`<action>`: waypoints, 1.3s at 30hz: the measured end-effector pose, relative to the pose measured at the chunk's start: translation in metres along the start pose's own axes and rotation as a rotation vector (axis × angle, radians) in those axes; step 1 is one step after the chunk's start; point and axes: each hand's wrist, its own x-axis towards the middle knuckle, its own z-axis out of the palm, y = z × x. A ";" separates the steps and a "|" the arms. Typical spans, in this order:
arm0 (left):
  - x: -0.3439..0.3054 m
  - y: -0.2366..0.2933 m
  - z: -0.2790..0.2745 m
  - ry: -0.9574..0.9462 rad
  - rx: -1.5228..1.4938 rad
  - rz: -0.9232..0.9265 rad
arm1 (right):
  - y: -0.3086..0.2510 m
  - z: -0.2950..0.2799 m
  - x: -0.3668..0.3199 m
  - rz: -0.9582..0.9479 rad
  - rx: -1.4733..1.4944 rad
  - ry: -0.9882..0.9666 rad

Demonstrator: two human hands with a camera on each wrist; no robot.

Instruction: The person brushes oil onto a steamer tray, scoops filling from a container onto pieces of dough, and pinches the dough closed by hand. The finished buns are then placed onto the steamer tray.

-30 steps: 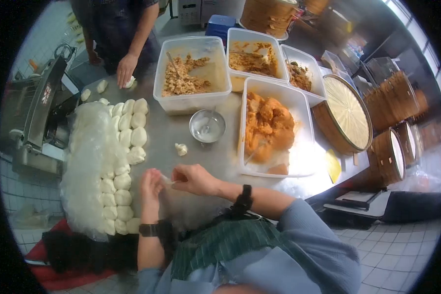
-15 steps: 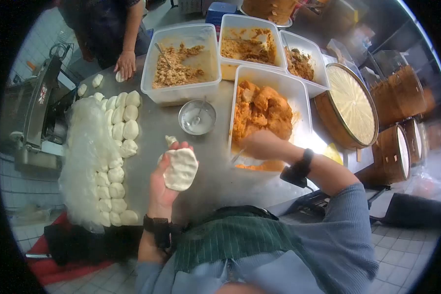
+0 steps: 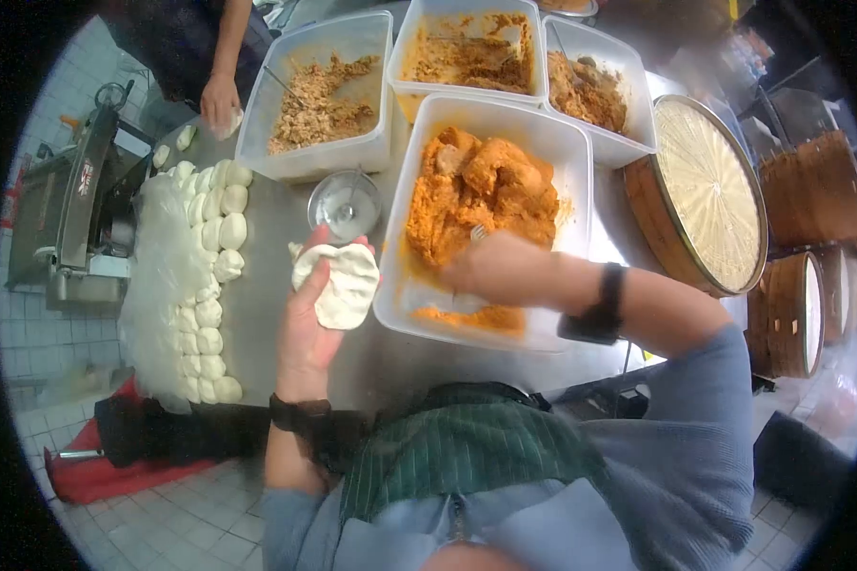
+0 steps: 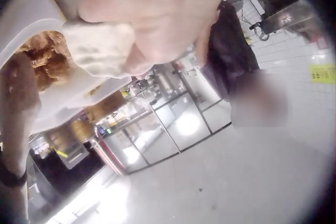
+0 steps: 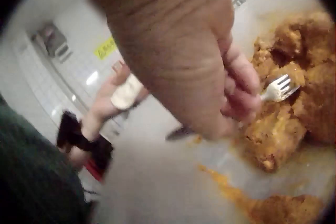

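Note:
My left hand (image 3: 309,328) holds a flat round dough wrapper (image 3: 343,293), its thumb lying over the wrapper's face and its fingers behind. In the left wrist view the wrapper (image 4: 100,48) hangs beside the fingers. My right hand (image 3: 505,271) is over the large tub (image 3: 576,228) of orange filling (image 3: 505,181), gripping a metal fork (image 5: 278,90). The fork's tines touch the filling in the right wrist view, and the far end of its handle sticks out behind the hand. A metal bowl (image 3: 344,206) stands just beyond the left hand.
Dough balls (image 3: 224,228) in rows lie at left, partly under a plastic sheet (image 3: 157,295). Three more filling tubs stand behind, including one with pale filling (image 3: 324,105). A bamboo steamer (image 3: 705,200) is at right. Another person's hand (image 3: 221,103) works on dough at the far left.
My hands have parted from the small piece they held together. The left now displays the flat wrapper; the right has moved right to the orange filling and grips a fork. The view has shifted.

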 end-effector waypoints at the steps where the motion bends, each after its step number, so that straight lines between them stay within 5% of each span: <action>1: 0.002 -0.003 0.004 0.025 0.018 0.029 | 0.006 -0.014 -0.014 0.012 0.001 0.235; 4: 0.010 -0.012 0.021 0.086 0.023 0.066 | 0.014 -0.054 -0.051 0.405 0.197 0.367; 9: 0.025 -0.027 0.043 0.029 0.385 0.114 | 0.005 -0.040 -0.090 0.659 0.465 0.309; 14: 0.032 -0.042 0.041 -0.008 0.722 0.309 | -0.011 -0.025 -0.098 0.664 0.328 0.092; 16: 0.030 -0.041 0.030 -0.065 1.000 0.527 | -0.018 -0.033 -0.092 0.632 0.169 -0.343; 20: 0.027 -0.042 0.029 0.034 0.955 0.497 | -0.025 -0.016 -0.080 0.393 -0.048 -0.483; 35: 0.031 -0.045 0.005 -0.029 0.768 0.475 | -0.042 -0.001 -0.051 0.840 0.065 -0.620; 39: 0.029 -0.045 0.009 -0.003 0.780 0.486 | -0.049 0.013 -0.039 0.861 0.281 -0.341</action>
